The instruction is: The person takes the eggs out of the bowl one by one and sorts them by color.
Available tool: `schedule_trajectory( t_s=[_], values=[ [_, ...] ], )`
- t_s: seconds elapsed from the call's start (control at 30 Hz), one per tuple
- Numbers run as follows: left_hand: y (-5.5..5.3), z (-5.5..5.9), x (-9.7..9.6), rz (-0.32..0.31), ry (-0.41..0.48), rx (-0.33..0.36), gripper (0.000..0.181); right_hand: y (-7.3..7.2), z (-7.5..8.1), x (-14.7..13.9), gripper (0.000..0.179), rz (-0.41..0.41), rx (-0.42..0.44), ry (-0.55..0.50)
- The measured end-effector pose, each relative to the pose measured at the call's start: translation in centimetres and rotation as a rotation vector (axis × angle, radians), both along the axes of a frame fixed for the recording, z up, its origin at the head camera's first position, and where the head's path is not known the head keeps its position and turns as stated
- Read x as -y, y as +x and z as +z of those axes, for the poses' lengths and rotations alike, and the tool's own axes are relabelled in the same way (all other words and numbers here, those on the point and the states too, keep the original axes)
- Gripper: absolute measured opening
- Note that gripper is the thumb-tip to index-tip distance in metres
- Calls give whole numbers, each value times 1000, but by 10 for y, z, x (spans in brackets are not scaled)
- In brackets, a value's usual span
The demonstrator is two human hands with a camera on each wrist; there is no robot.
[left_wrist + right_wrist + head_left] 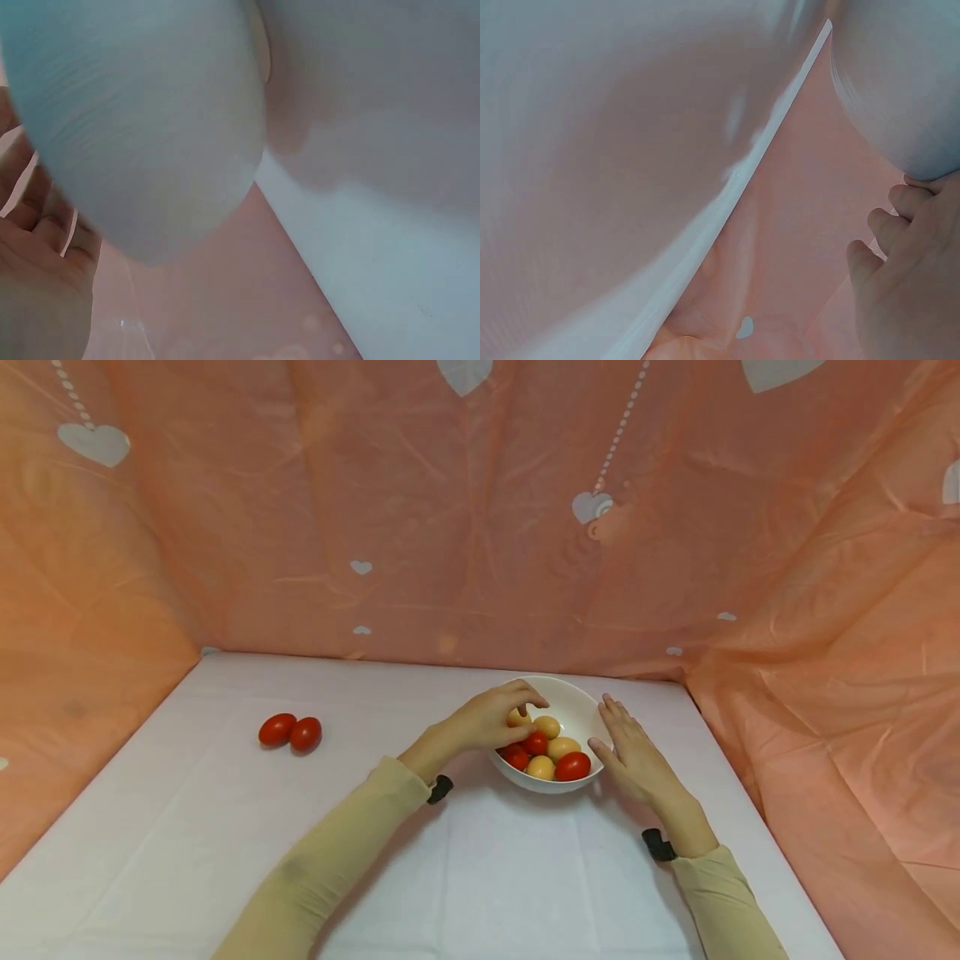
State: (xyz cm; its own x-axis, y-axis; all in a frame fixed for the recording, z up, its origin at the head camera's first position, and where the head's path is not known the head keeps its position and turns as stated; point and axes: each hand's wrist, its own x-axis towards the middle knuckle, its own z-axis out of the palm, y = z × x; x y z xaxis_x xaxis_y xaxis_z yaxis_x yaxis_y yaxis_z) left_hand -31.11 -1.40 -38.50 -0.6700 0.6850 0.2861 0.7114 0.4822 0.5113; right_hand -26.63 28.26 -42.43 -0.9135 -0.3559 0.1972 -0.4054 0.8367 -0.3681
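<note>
A white bowl point(577, 702) sits toward the back right of the table, holding several smooth egg-shaped pieces, some red point(573, 766), some pale yellow point(563, 748). My left hand point(491, 718) reaches over its left rim, thumb and fingers spread apart; a pale yellow piece point(518, 717) shows between them, apparently lying in the bowl. Against the right rim rests my right hand point(637, 760), fingers straight. The bowl's outer wall point(150, 142) hides much of the left hand point(45, 247) in the left wrist view. Beside the bowl point(900, 82), the right wrist view shows right-hand fingers point(889, 229).
Two red egg-shaped pieces point(291, 732) lie side by side on the left of the white-covered table point(510, 877). Pink-orange sheeting with heart prints point(450, 527) hangs behind the table and along both sides. A black wrist strap point(658, 845) shows at the right sleeve.
</note>
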Motion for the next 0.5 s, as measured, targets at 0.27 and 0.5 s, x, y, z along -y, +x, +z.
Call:
schedule_trajectory(
  t_s=[0.27, 0.5],
  values=[
    [-12, -5, -17, -68, -197, -13, 30, -2, -2, 1, 74, -1, 5, -5],
    [-19, -2, -22, -96, -301, 45, 35, -3, -2, -1, 74, 2, 1, 2]
  ],
)
